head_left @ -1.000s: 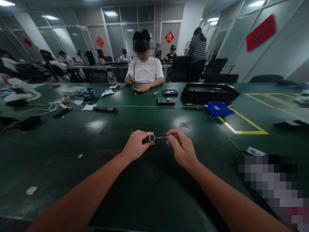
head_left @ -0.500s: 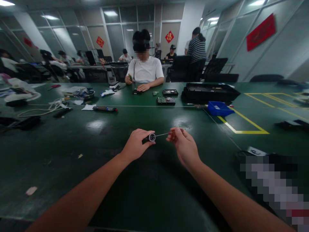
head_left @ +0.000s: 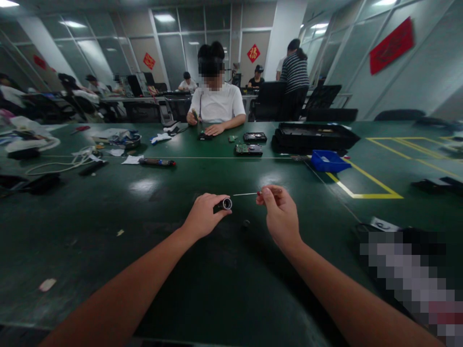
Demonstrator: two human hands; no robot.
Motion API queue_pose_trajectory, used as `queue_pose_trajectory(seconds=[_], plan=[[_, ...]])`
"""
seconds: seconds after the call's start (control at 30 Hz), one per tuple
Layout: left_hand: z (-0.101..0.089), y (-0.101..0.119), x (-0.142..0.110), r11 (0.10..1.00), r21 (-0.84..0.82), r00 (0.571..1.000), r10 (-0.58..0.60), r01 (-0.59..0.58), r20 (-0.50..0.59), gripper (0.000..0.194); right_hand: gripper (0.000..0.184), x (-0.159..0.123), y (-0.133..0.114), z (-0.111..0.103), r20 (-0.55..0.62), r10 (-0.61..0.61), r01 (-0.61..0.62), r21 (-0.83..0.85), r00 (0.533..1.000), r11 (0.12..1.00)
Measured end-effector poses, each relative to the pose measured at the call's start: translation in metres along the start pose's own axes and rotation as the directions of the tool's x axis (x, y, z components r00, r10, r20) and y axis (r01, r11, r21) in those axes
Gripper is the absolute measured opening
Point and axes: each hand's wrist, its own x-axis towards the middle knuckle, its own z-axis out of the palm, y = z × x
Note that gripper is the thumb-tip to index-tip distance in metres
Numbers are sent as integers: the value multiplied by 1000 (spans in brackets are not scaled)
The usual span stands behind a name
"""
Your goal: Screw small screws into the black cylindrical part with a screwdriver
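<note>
My left hand [head_left: 203, 215] pinches a short black tube [head_left: 226, 204] between thumb and fingers. The tube looks like a flashlight body, with a silver-rimmed round end turned toward me and to the right. A thin screwdriver [head_left: 246, 194] with a bit of red at its handle is held in the closed fingers of my right hand [head_left: 280, 212]. Its metal shaft points left, and the tip is just above and apart from the tube's rim. On the table between my hands lies a small dark round piece [head_left: 246, 223]. What is inside the tube is too dark to make out.
Across the green table [head_left: 202, 289] a person [head_left: 217, 103] in white works on a small dark part. Opened hard drives [head_left: 249, 150], a black case [head_left: 314, 138] and a blue bin [head_left: 330, 161] stand at the back. An electric screwdriver [head_left: 157, 162] lies left.
The screwdriver has come out of the tube's open end as my right hand moved slightly right and up. The small dark round piece now shows on the table below.
</note>
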Motion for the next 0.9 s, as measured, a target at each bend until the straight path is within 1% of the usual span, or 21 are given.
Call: queue_pose_trajectory(seconds=[0.07, 0.13, 0.17, 0.2, 0.27, 0.3, 0.33, 0.37, 0.4, 0.47, 0.53, 0.6, 0.67, 0.73, 0.77, 0.83, 0.9], plan=[[0, -1, 0, 1000, -11, 1000, -18, 18, -1, 38, 22, 2, -4, -3, -42, -48, 46, -61, 998, 997], [0, -2, -1, 999, -28, 999, -32, 32, -9, 38, 22, 4, -9, -8, -80, -129, 112, -183, 988, 977], [0, -3, -1, 999, -36, 999, -36, 36, -13, 39, 22, 5, -12, -10, -73, -180, 157, -252, 981, 955], [0, -3, -2, 998, -43, 999, -38, 37, -17, 39, 21, 6, -14, -13, -40, -222, 199, -319, 974, 927], [0, -3, -2, 998, -49, 999, -39, 37, -24, 39, 16, 9, -18, -17, 116, -231, 259, -432, 966, 864], [0, -2, -2, 998, -51, 999, -38, 36, -28, 39, 15, 11, -20, -19, 222, -200, 287, -489, 954, 824], [0, -2, -2, 998, -51, 999, -37, 35, -32, 39, 15, 13, -21, -21, 331, -147, 315, -541, 932, 780], [0, -1, -2, 998, -50, 999, -35, 33, -35, 38, 16, 14, -23, -22, 428, -81, 343, -581, 900, 738], [0, -1, -2, 998, -50, 999, -35, 33, -36, 38, 16, 15, -23, -22, 506, -8, 369, -617, 862, 695], [-1, 0, -3, 998, -53, 999, -35, 34, -34, 38, 16, 17, -23, -22, 601, 136, 406, -673, 788, 619], [-1, 0, -3, 998, -55, 999, -39, 37, -28, 38, 19, 18, -21, -21, 629, 249, 428, -718, 736, 549], [-1, 1, -3, 998, -54, 999, -39, 38, -22, 39, 25, 19, -17, -20, 630, 333, 443, -751, 701, 489], [-1, 1, -3, 998, -52, 999, -39, 38, -17, 39, 31, 19, -13, -19, 625, 393, 453, -770, 674, 448], [-1, 2, -3, 998, -54, 999, -39, 38, -15, 39, 30, 19, -9, -19, 625, 437, 462, -777, 647, 428], [-1, 2, -3, 998, -56, 999, -39, 38, -12, 39, 27, 19, -7, -18, 626, 442, 465, -777, 642, 425], [-1, 4, -3, 997, -62, 999, -37, 36, -7, 38, 23, 18, -4, -18, 636, 418, 467, -767, 649, 440], [-2, 6, -3, 998, -64, 1000, -30, 30, -1, 38, 24, 17, -4, -16, 659, 339, 453, -727, 671, 516]])
